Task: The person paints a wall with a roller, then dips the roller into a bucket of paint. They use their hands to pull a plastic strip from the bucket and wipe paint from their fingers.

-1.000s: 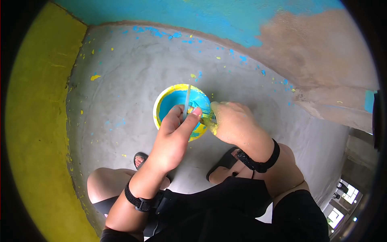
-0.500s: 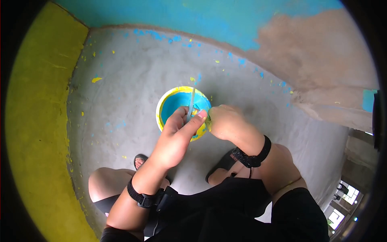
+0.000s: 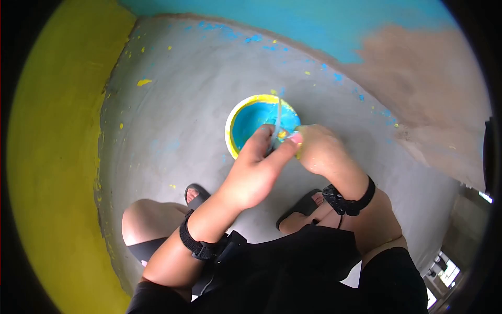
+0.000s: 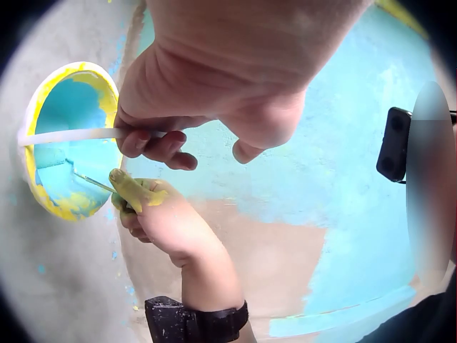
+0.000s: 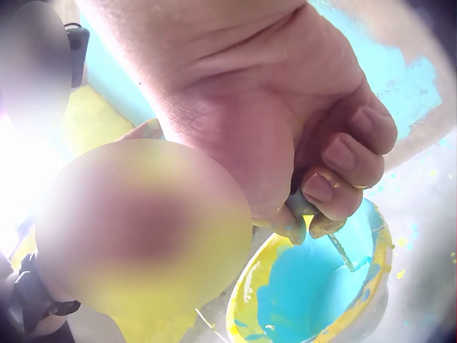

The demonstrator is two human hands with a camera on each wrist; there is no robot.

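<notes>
Bucket: I have it ahead of the feet and just beyond both hands, bucket, mouth up on my head feed. Whether its base sits flat on the floor, I can't tell.
Rim: white outside, thickly smeared yellow round the mouth.
Paint: blue paint coats the inside wall, some yellow mixed in near the hands. Depth I can't read.
Handle: white strip, handle, runs from the rim up to the left hand.
Left hand: left hand has fingers curled round the handle, above the near side of the bucket.
Right hand: right hand is closed round the near end of a thin rod, just beside the rim. I see yellow on its thumb and fingers.
Rod: slopes from the right hand into the bucket, bent near the far end, which reaches the blue. I can't make out what that end carries.
Straps: black strap on each wrist, left strap and right strap.
Feet: dark sandals, left sandal and right sandal.
Walls: yellow wall to the left; blue wall ahead, with a brown patch.
Splashes: blue and yellow spots on the floor, densest along the blue wall.
</notes>
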